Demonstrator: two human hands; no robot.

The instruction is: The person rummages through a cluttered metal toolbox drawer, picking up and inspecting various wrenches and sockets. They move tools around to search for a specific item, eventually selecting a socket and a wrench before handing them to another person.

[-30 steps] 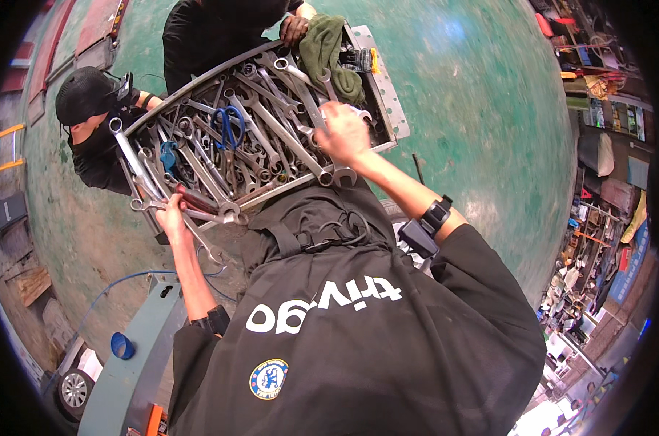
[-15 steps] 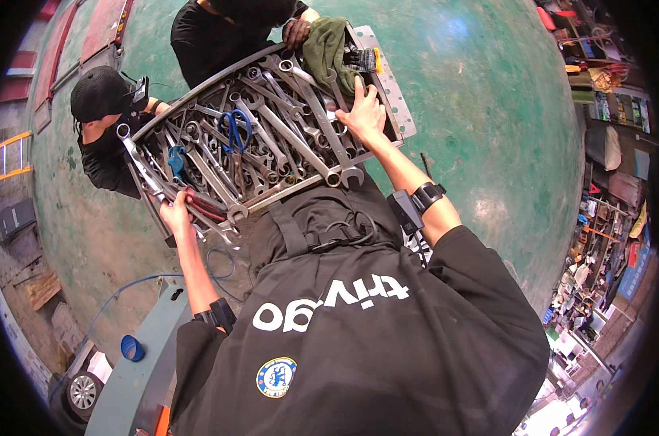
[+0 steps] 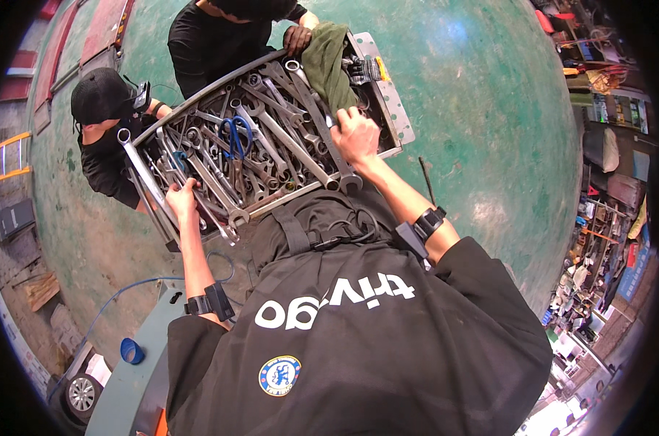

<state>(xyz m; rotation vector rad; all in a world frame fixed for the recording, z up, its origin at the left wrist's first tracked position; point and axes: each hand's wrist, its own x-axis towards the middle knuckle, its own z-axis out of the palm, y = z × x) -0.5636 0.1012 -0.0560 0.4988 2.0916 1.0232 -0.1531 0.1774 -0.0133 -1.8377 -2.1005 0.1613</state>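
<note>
A shallow metal drawer [image 3: 286, 198] packed with loose wrenches lies before me. My left hand [image 3: 184, 202] is at its near left part, fingers closed in a pinch among the tools; what they hold is hidden. Beside it, a long ring-ended wrench [image 3: 144, 171] lies along the left side. My right hand [image 3: 358, 138] is curled at the right end, below a green cloth [image 3: 323, 62]; I cannot make out what is in its grip. Just left of it runs a large dark open-end wrench [image 3: 349, 182]. Blue-handled scissors [image 3: 236, 136] lie mid-drawer.
Across the drawer, one person [image 3: 217, 43] has a dark-gloved hand by the cloth; another person [image 3: 104, 120] is at the left. A grey-striped glove [image 3: 364, 70] lies at the right end. A blue cup [image 3: 131, 351] stands on the grey-green surface [image 3: 137, 392] at lower left.
The red-handled pliers in my left hand no longer show, and that hand has moved up slightly. My right hand, spread before, has curled and shifted left and nearer me. The large wrench beside it lies differently.
</note>
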